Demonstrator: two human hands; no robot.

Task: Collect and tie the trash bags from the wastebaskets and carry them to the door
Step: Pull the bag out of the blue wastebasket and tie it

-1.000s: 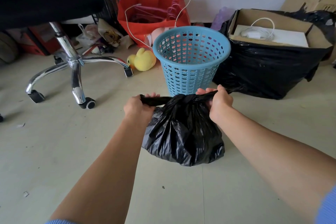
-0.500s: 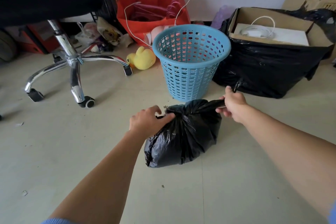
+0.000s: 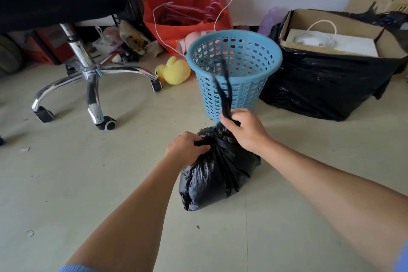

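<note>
Bag [image 3: 218, 172] on floor [image 3: 88, 183], at 6 o'clock from basket [image 3: 234, 68]. Right hand [image 3: 245, 130] closed on tail [image 3: 224, 86], drawing it up toward 12; left hand [image 3: 187, 150] clenched on other tail at neck, anchoring. Likely tightening the knot.

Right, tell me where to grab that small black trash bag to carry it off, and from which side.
Grip the small black trash bag at its gathered neck, from above. The plastic bunches into a narrow waist there, just under the twisted tails the right hand pulls upward and beside where the left hand pinches. The bag stands on the floor with its bulging body below, so it should hang steadily.
</note>
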